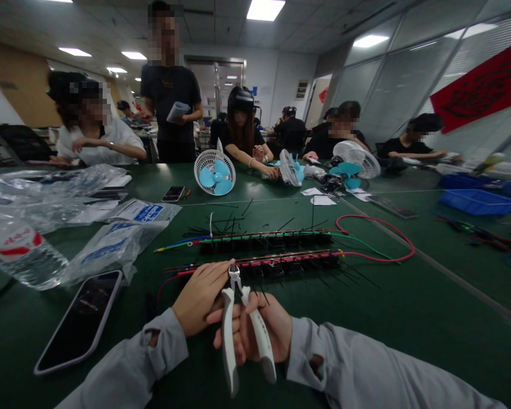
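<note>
Right hand (269, 326), lower centre of the frame: fingers wrapped round the side cutters (229, 335), whose white and grey handles stand spread. Cutter head points away from the wearer, at the near wire assembly (281, 262); whether the jaws enclose anything cannot be determined.

Left hand (199, 298), left of the cutters: laid over the left part of the near wire assembly, fingers extended towards the cutter head. Whether it pinches a wire cannot be told.

The near wire assembly lies across the centre of the frame, red wire along it, thin black ends projecting. Parallel and just beyond lies the far wire assembly (272, 238), with green wire. A red cable (375, 259) loops at right of centre.

Also on the green table (387, 312): phone (79, 321), lower left; water bottle (25, 250) and plastic bag (119, 238), left; fan head (215, 172) with blue blades, upper centre; blue tray (481, 201), right. A standing person (170, 102) holds papers, upper left.
</note>
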{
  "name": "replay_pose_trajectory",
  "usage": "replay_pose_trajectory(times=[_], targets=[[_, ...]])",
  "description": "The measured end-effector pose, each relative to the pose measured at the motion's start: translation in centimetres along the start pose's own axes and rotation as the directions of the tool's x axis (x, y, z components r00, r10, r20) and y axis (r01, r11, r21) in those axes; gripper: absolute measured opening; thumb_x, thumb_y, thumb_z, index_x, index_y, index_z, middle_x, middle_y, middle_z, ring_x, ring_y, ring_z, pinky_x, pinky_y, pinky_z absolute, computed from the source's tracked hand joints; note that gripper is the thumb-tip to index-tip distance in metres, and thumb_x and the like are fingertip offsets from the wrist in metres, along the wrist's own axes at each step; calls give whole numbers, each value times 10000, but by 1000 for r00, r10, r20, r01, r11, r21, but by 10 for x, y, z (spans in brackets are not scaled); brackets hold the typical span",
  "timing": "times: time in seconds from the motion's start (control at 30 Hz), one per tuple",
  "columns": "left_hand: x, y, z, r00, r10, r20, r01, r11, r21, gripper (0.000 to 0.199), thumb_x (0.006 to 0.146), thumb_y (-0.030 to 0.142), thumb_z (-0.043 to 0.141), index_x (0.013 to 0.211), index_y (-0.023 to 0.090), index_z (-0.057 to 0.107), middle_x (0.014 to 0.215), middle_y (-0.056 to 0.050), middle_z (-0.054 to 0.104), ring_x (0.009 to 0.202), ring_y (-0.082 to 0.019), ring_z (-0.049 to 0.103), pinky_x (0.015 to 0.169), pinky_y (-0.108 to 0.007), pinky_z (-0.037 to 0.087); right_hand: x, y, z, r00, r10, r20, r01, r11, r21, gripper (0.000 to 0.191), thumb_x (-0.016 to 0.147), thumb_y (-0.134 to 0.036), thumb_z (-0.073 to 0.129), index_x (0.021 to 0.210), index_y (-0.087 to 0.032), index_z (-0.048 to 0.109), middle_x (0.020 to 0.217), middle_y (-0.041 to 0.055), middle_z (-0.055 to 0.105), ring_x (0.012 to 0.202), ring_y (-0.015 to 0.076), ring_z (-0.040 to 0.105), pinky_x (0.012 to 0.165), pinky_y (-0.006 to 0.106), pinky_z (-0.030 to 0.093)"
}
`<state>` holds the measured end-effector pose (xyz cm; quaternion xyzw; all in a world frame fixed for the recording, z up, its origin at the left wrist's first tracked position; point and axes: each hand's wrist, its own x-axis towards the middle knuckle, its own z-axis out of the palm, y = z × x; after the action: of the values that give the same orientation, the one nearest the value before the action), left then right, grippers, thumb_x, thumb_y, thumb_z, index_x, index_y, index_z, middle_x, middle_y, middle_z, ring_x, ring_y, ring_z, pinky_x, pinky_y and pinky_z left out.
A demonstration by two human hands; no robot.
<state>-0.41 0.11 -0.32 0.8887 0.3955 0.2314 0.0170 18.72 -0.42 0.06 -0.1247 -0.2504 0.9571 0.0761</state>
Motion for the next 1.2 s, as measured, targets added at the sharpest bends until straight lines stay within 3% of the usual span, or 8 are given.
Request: replay_pose_trajectory(times=[0.57,0.73,0.93,1.2], targets=[[1,3,-1,1000,-30,-10,30,999,28,491,807,115,461,1297,146,446,1389,-111,454,1255,-254,414,1035,-447,334,1,4,0,996,-55,-71,60,995,76,465,637,-371,370,952,-71,533,785,133,622,548,147,500,543,268,352],[2,4,-2,999,-34,-31,35,999,21,527,780,82,457,1303,153,442,1382,-104,464,1248,-254,424,1030,-447,343,3,5,6,987,-119,-112,134,982,134,376,647,-352,397,885,-100,542,745,102,613,595,142,511,648,295,387],[1,2,1,999,-20,-42,21,1000,23,534,774,80,451,1302,160,445,1383,-105,462,1244,-262,428,1025,-458,344,2,5,3,996,-89,-29,92,986,136,368,680,-396,368,854,-114,526,701,92,583,661,196,553,696,387,408],[1,3,-1,999,-27,-39,28,999,38,556,764,59,432,1311,159,434,1392,-97,453,1250,-255,418,1029,-453,338,1,3,4,994,-108,31,104,990,95,342,767,-440,330,824,-142,488,632,29,516,540,152,498,571,340,401]])
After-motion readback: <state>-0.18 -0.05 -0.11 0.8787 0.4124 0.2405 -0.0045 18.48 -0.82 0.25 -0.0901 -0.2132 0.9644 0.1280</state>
